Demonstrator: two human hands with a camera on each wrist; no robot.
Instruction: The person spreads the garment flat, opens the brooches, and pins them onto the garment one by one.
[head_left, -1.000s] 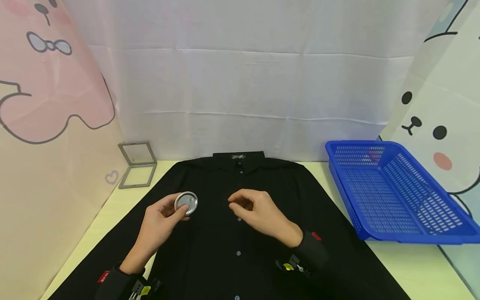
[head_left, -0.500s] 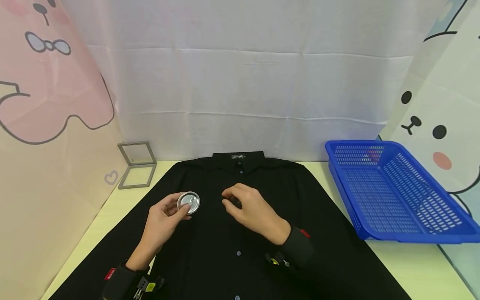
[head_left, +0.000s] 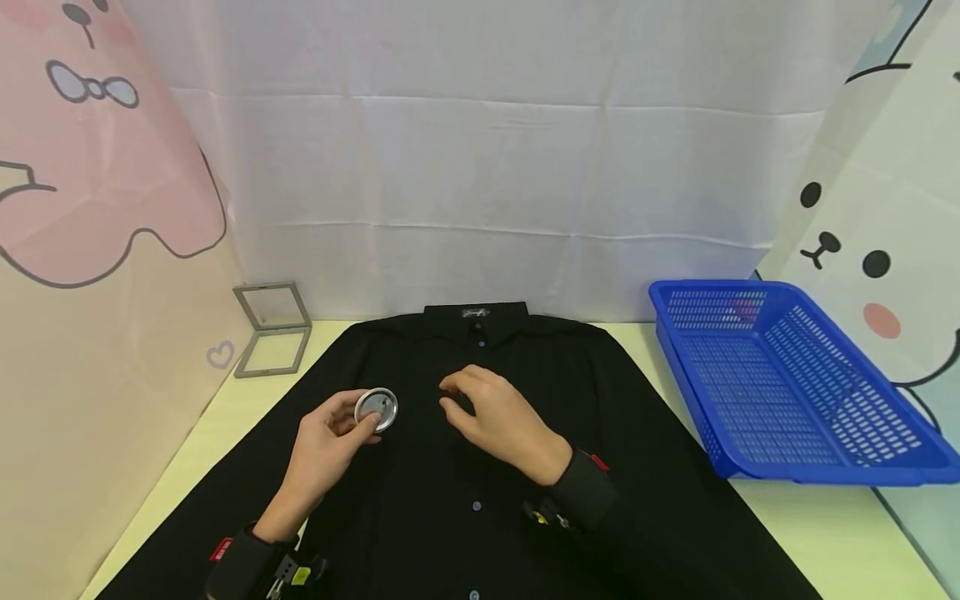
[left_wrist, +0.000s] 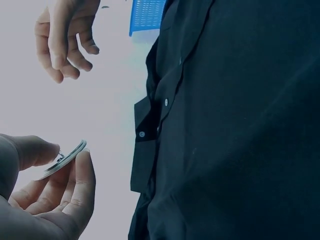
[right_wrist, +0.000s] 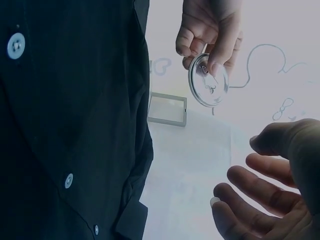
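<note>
My left hand (head_left: 318,454) pinches a round pin-back button badge (head_left: 382,403) between thumb and fingers above the left chest of a black button-up shirt (head_left: 420,500). The badge's silvery metal back faces up, and in the right wrist view the wire pin on the badge (right_wrist: 199,90) shows beside the thumb. To the right, apart from it, my right hand (head_left: 506,425) hovers over the shirt front with fingers loosely bent and nothing between them. The shirt lies spread face up, collar at the far side, with pale buttons down its middle.
A blue perforated plastic basket (head_left: 795,400) stands at the right of the pale yellow table (head_left: 817,525). At the back left is a small grey hinged frame (head_left: 273,350), opened up. A white cloth (head_left: 480,183) hangs behind, with printed cartoon sheets on both sides.
My right hand has moved left and slightly up, closer to the badge. My left hand has shifted a little to the right, still pinching the badge.
</note>
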